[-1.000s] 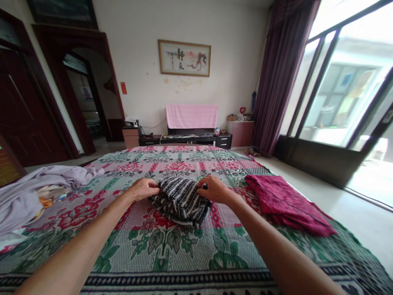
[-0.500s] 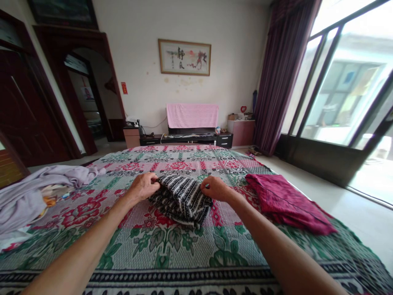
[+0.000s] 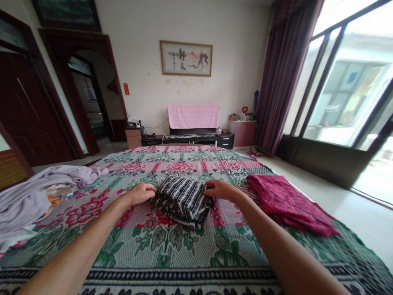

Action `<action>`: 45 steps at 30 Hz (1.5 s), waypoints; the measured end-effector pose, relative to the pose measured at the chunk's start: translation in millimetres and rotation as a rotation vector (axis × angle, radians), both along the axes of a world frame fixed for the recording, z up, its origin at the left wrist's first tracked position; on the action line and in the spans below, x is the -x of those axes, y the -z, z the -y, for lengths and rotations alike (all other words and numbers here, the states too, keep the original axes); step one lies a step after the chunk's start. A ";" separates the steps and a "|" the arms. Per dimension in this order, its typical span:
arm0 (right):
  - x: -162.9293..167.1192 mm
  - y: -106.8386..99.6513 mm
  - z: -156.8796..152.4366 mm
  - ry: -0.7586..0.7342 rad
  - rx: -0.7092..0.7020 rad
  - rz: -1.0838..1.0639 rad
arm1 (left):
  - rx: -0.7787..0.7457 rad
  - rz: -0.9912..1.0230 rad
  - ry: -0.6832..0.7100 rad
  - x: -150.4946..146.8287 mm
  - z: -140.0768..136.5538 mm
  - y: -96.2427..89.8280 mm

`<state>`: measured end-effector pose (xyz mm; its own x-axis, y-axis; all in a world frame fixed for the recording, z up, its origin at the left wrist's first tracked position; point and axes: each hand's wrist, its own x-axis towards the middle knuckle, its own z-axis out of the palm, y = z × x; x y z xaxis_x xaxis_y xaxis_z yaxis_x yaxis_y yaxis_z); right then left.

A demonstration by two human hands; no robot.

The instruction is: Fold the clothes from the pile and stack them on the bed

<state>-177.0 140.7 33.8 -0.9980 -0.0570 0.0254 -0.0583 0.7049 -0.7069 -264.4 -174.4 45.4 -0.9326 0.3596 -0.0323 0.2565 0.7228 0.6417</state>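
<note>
A folded black-and-white striped knit garment [image 3: 182, 200] lies on the bed in front of me, its layers showing at the near edge. At its left corner is my left hand [image 3: 140, 194], fingers pressed together at the fabric's edge. My right hand [image 3: 221, 191] is at the opposite upper corner, its fingertips closed on the edge there. Underneath spreads a floral bedspread [image 3: 166, 256] in green, pink and red. A folded magenta garment [image 3: 288, 203] lies to the right of my right forearm.
A heap of pale lilac cloth [image 3: 58, 182] lies on the bed's left side, with orange and white pieces beneath it. Past the bed's far edge stands a low black cabinet [image 3: 225, 141] with a pink cloth [image 3: 194, 116] draped above it. Purple curtains [image 3: 281, 78] hang beside the glass doors.
The garment's upper edge has settled flatter. My left hand has shifted slightly left and my right-hand fingers have straightened a little. The view has moved slightly.
</note>
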 end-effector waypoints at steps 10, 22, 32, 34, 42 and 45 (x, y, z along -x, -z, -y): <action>3.0 3.3 -1.1 0.078 0.025 0.032 | 0.123 0.183 -0.279 -10.2 -16.0 -8.8; 1.2 5.0 15.5 0.248 0.189 0.150 | 0.015 -0.028 -0.262 -1.2 -27.1 9.1; -65.1 -44.5 -13.1 0.315 0.217 0.018 | -0.067 -0.232 -0.322 -17.9 -89.2 -25.9; -79.4 -50.2 -32.1 0.349 0.252 -0.016 | -0.120 -0.268 -0.282 -19.8 -111.5 -34.3; -135.6 -69.4 -107.3 0.442 0.314 -0.038 | -0.333 -0.259 -0.150 -38.2 -215.4 -54.8; -153.7 -77.5 -128.4 0.511 0.324 -0.003 | -0.432 -0.226 -0.127 -46.7 -251.8 -59.6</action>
